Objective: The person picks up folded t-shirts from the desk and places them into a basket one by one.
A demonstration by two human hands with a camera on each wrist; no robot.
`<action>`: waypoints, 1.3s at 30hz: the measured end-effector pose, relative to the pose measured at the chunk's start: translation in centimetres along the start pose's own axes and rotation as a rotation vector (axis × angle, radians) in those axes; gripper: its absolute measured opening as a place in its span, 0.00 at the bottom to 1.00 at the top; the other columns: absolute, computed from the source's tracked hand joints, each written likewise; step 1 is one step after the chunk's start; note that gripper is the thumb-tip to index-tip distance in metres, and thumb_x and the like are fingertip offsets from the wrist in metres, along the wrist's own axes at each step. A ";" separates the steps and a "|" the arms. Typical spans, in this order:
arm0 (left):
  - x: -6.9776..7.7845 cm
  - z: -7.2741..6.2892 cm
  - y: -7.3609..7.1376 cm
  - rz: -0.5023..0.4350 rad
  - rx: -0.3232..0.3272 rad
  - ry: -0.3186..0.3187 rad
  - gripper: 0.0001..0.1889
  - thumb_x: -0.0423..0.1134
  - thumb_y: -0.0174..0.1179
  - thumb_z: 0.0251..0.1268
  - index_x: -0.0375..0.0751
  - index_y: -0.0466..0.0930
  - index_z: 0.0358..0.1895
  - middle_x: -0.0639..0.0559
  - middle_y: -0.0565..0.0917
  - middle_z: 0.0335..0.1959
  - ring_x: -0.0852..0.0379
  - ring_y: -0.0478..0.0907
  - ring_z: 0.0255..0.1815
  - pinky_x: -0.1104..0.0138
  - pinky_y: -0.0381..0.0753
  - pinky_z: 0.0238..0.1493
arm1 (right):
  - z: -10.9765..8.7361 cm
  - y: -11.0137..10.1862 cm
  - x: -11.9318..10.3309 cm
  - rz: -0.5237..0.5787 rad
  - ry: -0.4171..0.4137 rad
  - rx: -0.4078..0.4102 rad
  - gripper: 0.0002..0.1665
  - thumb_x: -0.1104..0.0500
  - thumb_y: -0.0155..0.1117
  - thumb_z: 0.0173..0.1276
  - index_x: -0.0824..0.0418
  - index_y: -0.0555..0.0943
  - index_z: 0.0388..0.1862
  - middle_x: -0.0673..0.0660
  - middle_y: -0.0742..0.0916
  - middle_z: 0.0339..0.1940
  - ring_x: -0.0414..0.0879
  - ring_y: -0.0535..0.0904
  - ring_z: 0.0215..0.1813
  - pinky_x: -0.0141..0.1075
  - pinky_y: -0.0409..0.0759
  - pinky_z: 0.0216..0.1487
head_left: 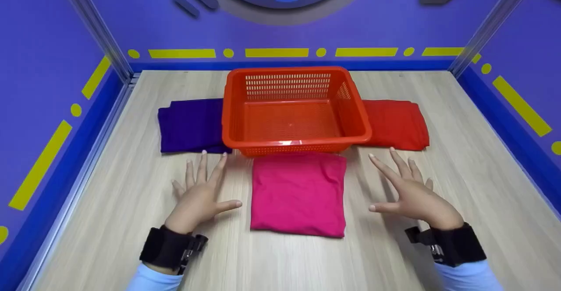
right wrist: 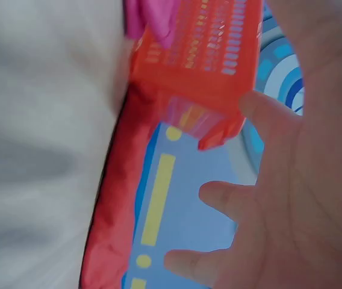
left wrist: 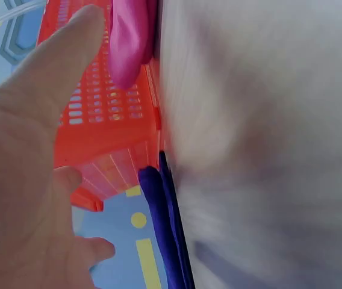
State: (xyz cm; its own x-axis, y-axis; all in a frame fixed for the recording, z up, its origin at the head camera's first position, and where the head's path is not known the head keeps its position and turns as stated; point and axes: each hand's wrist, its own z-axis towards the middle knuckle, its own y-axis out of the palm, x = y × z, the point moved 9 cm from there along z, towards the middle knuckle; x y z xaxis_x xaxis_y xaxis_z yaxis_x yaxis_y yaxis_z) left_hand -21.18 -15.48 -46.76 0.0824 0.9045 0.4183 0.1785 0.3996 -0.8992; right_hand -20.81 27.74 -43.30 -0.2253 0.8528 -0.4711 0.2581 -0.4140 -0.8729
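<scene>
Cloth (head_left: 298, 194) — pink, folded — lies before the basket (head_left: 263, 144) in the head view, between left hand (head_left: 197, 201) and right hand (head_left: 418, 196), both spread, holding nothing, tabletop (head_left: 289, 264) either side. Left wrist view: rounded fold, probably light, soft (side edges suit lifting). Right wrist view: red cloth (right wrist: 118, 198) and basket limit forward room.

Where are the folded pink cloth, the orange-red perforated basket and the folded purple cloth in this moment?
Folded pink cloth (head_left: 299, 195): head view, middle of its top face.
Orange-red perforated basket (head_left: 296, 143): head view, middle of its front rim.
Folded purple cloth (head_left: 192, 126): head view, middle of its visible top face.
</scene>
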 end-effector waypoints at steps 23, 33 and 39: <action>5.0 -0.2 5.0 -1.057 -0.150 -0.056 0.48 0.44 0.62 0.72 0.38 0.38 0.83 0.28 0.49 0.79 0.33 0.55 0.78 0.42 0.63 0.72 | 2.3 5.3 -2.1 0.703 -0.022 -0.006 0.54 0.56 0.70 0.70 0.57 0.48 0.85 0.70 0.56 0.81 0.68 0.58 0.78 0.58 0.68 0.69; 4.9 0.1 5.8 -1.345 -0.149 -0.180 0.40 0.35 0.54 0.74 0.26 0.41 0.79 0.26 0.54 0.77 0.33 0.60 0.75 0.47 0.67 0.71 | 3.0 8.1 -1.6 1.315 0.269 -0.163 0.47 0.60 0.56 0.76 0.70 0.41 0.81 0.69 0.70 0.72 0.50 0.83 0.54 0.49 0.82 0.58; 5.1 0.6 6.2 -1.373 -0.161 -0.202 0.38 0.33 0.52 0.73 0.26 0.44 0.79 0.28 0.61 0.74 0.35 0.66 0.71 0.50 0.71 0.68 | 3.6 9.3 -2.0 1.421 0.253 -0.240 0.35 0.62 0.52 0.78 0.73 0.53 0.76 0.53 0.85 0.51 0.46 0.83 0.53 0.44 0.83 0.55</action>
State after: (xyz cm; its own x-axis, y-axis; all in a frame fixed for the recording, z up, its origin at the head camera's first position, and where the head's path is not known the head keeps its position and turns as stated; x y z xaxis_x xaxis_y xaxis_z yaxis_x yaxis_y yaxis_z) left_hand -20.19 -8.32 -50.32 -0.3866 -0.1801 0.9045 0.1109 0.9645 0.2395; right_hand -21.29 21.01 -50.95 0.5084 -0.1770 -0.8427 0.2702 -0.8964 0.3513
